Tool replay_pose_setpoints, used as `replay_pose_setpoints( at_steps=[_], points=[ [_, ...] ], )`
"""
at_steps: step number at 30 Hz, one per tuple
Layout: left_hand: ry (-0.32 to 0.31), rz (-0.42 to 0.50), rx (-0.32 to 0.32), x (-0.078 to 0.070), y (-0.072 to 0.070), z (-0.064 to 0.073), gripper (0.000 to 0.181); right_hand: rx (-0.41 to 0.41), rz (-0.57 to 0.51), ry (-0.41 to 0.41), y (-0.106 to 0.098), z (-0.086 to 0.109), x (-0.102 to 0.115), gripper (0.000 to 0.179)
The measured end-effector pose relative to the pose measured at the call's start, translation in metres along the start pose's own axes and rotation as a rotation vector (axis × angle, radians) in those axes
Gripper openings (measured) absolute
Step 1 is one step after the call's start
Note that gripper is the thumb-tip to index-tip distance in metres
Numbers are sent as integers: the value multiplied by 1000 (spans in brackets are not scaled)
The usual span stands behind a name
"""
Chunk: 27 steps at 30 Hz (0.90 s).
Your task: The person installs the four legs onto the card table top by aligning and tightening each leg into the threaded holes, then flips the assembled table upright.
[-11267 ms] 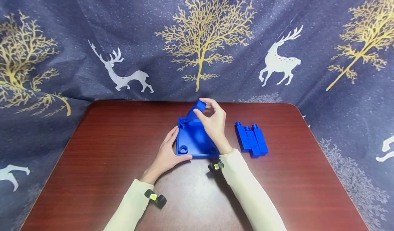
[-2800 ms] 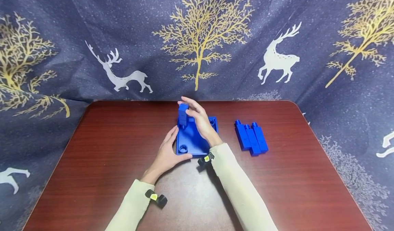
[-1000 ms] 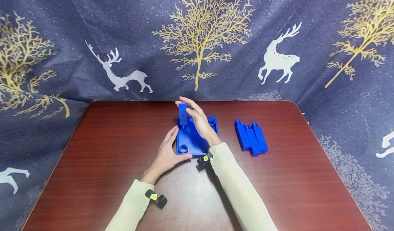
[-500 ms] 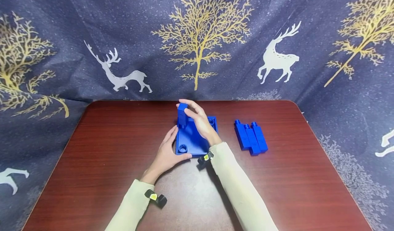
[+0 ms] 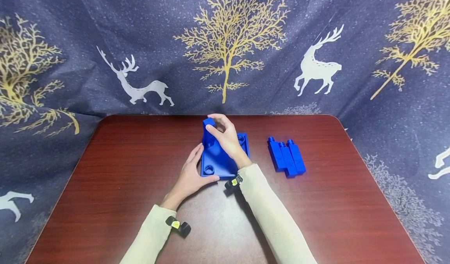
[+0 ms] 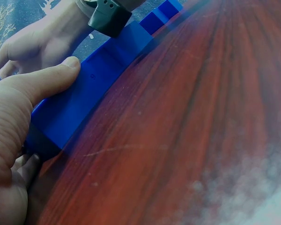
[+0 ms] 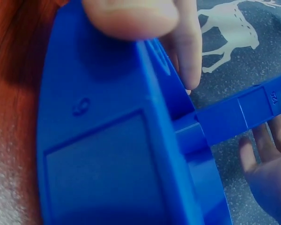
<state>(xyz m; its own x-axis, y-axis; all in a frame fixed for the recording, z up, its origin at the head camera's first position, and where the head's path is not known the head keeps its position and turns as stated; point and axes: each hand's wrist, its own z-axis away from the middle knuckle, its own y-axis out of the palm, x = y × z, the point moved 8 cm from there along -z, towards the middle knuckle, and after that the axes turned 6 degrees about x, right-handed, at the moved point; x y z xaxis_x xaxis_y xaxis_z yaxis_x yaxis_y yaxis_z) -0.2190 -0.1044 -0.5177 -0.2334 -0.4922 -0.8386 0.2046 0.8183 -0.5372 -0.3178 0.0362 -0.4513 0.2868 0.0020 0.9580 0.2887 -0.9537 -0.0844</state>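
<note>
A blue square plastic board (image 5: 223,160) with a raised rim lies on the table, and round sockets show at its corners. At its near left corner my left hand (image 5: 190,178) grips it, thumb on the front wall and fingers along the left side. A blue plastic leg (image 5: 208,133) stands upright at the far left socket, its foot right at the socket. My right hand (image 5: 226,137) pinches the leg's upper part between thumb and fingers. In the right wrist view the leg (image 7: 246,112) rises from the board (image 7: 98,154), with the right hand (image 7: 274,173) beside it.
Three more blue legs (image 5: 287,157) with threaded ends lie side by side on the reddish-brown table (image 5: 123,170), right of the board. Behind the table's far edge hangs a dark blue cloth (image 5: 197,96) with deer and trees.
Held tilted over the far edge 11.3 s ago, the leg now stands upright at the far left socket. Lately my right thumb has moved across the leg's face. My left hand has stayed put.
</note>
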Motion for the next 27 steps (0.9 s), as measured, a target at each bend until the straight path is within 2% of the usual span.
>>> replay_pose_setpoints(
  at_steps=[12, 17, 27],
  points=[
    [4, -6, -5, -1, 0, 0, 124, -129, 122, 43, -2, 3, 6, 33],
    [-1, -7, -6, -1, 0, 0, 124, -139, 158, 39, -2, 3, 8, 33],
    [-10, -8, -5, -1, 0, 1, 124, -168, 160, 48, -1, 5, 7, 35]
  ],
)
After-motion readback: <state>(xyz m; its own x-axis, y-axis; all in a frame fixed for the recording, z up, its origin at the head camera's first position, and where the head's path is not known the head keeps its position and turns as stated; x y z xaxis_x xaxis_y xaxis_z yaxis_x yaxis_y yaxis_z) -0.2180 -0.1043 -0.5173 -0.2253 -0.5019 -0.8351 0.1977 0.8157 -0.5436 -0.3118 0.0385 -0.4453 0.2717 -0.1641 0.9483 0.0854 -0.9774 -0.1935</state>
